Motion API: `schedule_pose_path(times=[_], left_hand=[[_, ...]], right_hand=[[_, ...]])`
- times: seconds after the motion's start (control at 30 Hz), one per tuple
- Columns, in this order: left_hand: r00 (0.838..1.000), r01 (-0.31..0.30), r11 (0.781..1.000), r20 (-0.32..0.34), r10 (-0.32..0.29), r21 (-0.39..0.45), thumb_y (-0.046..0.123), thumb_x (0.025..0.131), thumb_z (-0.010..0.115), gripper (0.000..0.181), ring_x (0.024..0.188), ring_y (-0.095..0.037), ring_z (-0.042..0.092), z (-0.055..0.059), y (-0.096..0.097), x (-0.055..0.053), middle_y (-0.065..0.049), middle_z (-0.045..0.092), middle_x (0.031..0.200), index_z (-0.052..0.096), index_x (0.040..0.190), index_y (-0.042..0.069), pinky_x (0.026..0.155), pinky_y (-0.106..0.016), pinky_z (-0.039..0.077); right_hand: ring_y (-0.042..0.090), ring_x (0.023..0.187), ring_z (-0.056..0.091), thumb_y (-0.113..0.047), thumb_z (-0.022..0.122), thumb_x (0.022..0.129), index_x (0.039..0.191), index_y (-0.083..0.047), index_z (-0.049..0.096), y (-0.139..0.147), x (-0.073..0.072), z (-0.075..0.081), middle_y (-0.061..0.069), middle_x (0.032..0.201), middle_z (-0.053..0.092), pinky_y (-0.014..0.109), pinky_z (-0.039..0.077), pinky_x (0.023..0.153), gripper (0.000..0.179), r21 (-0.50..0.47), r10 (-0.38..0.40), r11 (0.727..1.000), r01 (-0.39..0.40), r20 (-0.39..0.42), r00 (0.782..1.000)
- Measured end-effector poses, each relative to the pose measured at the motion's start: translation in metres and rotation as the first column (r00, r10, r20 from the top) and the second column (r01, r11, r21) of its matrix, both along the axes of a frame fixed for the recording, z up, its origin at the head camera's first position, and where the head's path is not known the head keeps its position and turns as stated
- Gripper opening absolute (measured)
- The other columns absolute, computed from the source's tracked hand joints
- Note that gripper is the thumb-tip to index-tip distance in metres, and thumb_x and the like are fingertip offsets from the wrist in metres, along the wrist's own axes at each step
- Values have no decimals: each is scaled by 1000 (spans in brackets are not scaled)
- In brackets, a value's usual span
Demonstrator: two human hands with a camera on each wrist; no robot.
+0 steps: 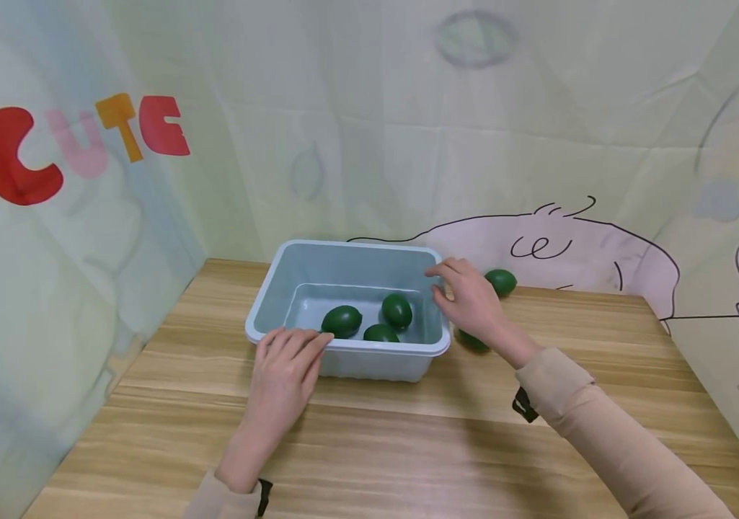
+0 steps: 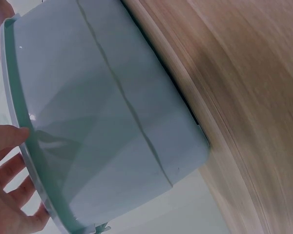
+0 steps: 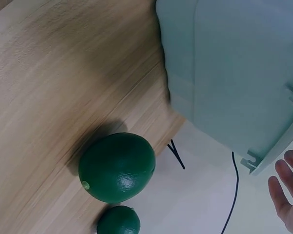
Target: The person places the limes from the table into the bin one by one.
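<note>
A light blue plastic tub stands on the table with three dark green limes inside, one lime at the front left. My left hand grips the front rim near the left corner, thumb at the outer side and fingers over the edge. Above the tub's right rim is my right hand, its fingers loosely extended toward the inside and holding nothing. Outside the tub, a lime lies below my right hand, which partly covers it in the head view. Another lime sits farther back.
The wood-grain table reaches back to a printed curtain with cartoon drawings and coloured letters. This curtain hangs close around the back and both sides.
</note>
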State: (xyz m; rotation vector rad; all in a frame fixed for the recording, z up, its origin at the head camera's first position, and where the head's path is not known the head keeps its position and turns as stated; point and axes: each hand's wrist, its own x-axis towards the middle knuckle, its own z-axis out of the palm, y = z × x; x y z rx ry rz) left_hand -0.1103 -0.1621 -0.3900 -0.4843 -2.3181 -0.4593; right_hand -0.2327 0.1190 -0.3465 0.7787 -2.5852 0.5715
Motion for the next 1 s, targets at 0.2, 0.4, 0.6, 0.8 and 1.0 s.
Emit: schedule_pose_path(times=[0.2, 0.4, 0.6, 0.8, 1.0], left_hand=[[1000, 6, 1000, -5, -6, 4, 10, 78, 68, 29, 98, -23, 56, -1, 0, 0, -3, 66, 100, 67, 107, 15, 97, -47, 35], [1000, 4, 1000, -3, -4, 5, 9, 78, 69, 30, 97, -23, 56, -2, 0, -1, -3, 66, 100, 67, 107, 16, 97, -48, 35], [1000, 1, 1000, 4, -1, 5, 10, 79, 68, 30, 99, -23, 56, -1, 0, 0, -3, 66, 101, 67, 108, 16, 98, -48, 34], [1000, 2, 1000, 8, -2, 5, 11, 80, 67, 28, 99, -22, 56, -1, 0, 0, -2, 66, 101, 67, 107, 16, 99, -47, 34], [1000, 8, 1000, -4, -8, 10, 10, 79, 68, 28, 98, -23, 56, -1, 0, 0, -3, 66, 100, 67, 107, 16, 98, -47, 34]], right_hand=[[19, 95, 55, -14, 59, 84, 105, -10, 64, 6, -1, -3, 3, 104, 63, 32, 51, 74, 22, -1, -6, 1000, 6, -24, 1000], [19, 95, 56, -14, 60, 84, 105, -11, 64, 12, -1, -6, 3, 105, 63, 31, 51, 68, 22, 0, -27, 1000, 27, -43, 999], [20, 95, 56, -14, 60, 84, 105, -11, 64, 16, 0, -7, 4, 104, 63, 33, 51, 72, 21, 12, -41, 999, 42, -45, 998], [21, 94, 57, -12, 61, 82, 105, -11, 64, 22, 0, -10, 4, 103, 64, 34, 51, 74, 23, 31, -56, 998, 57, -33, 998], [22, 95, 58, -11, 61, 81, 105, -10, 64, 27, 0, -14, 6, 101, 65, 35, 51, 77, 25, 43, -64, 997, 65, -39, 997]])
